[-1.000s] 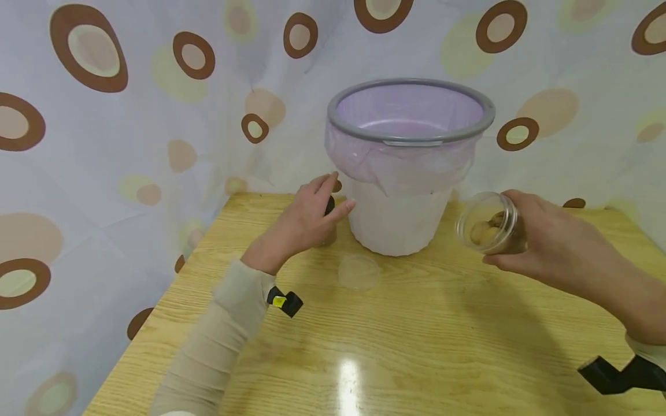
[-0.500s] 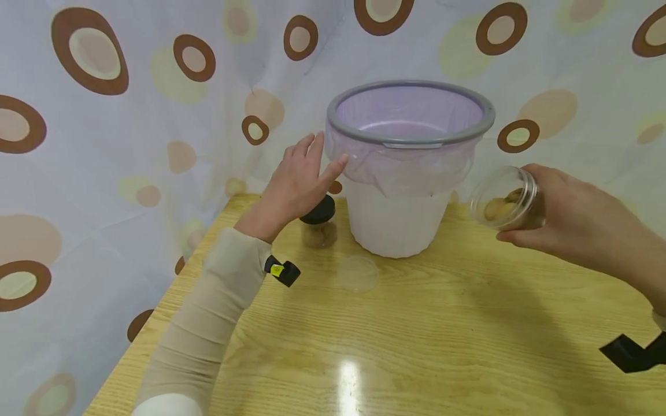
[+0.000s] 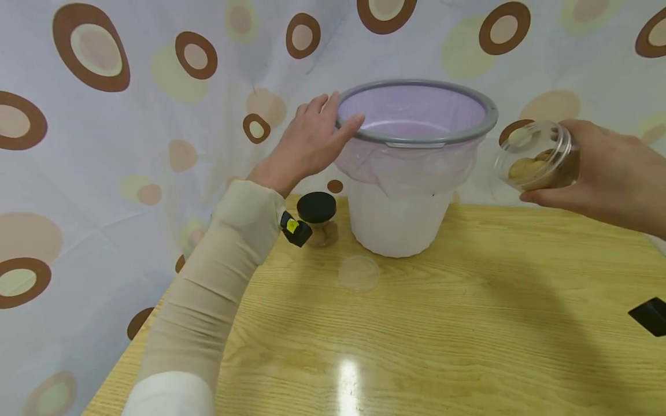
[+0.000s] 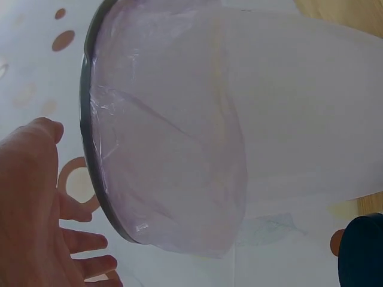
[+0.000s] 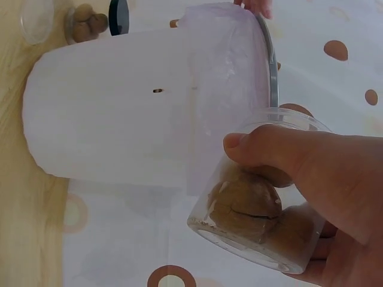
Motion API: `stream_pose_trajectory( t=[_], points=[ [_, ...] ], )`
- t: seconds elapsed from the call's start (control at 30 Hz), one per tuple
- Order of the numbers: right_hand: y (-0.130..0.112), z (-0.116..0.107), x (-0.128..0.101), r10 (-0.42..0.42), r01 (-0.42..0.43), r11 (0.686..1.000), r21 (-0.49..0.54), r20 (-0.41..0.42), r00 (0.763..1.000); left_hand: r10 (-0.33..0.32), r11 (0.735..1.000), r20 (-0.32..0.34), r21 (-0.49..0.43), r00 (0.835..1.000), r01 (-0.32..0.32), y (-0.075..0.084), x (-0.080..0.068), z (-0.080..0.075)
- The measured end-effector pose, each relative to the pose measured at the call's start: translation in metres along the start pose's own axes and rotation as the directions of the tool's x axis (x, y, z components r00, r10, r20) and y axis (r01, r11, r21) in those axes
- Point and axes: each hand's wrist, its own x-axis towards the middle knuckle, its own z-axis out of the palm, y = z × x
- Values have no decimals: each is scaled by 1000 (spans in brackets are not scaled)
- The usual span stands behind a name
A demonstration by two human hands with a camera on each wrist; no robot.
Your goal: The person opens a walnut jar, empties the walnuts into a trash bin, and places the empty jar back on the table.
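Left arm reaches forward and up, its beige sleeve running from the near edge to the wrist, a small black-and-yellow wrist mount [image 3: 295, 228] under it. The left hand [image 3: 309, 141] is raised with fingers straight and slightly spread, fingertips [image 3: 355, 121] forward, holding nothing. The right hand [image 3: 606, 176] comes in from the right at about the same height, fingers and thumb [image 5: 269, 149] curled in a grip, palm turned inward and forearm bare.
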Motion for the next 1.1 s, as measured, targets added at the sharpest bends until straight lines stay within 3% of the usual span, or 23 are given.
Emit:
stream_pose_trajectory(
  t=[0.23, 0.4, 0.8, 0.97, 1.1],
  points=[
    [3, -21, 21, 24, -24, 999, -44, -10, 1000, -23, 998, 50, 51, 998, 20, 9, 18, -8],
    [5, -37, 43, -36, 28, 995, -100, -78, 996, -10, 999, 85, 51, 996, 6, 16, 28, -8],
    [-16, -57, 84, -35, 40, 989, -144, 35, 999, 5, 1000, 144, 25, 990, -9, 27, 49, -12],
    [-28, -54, 100, -56, 60, 989, -135, 34, 998, -29, 999, 192, -8, 981, 31, 27, 53, -11],
    [-40, -51, 108, -67, 70, 989, -133, 28, 997, -43, 999, 190, 16, 981, 41, 27, 53, -9]
  ],
)
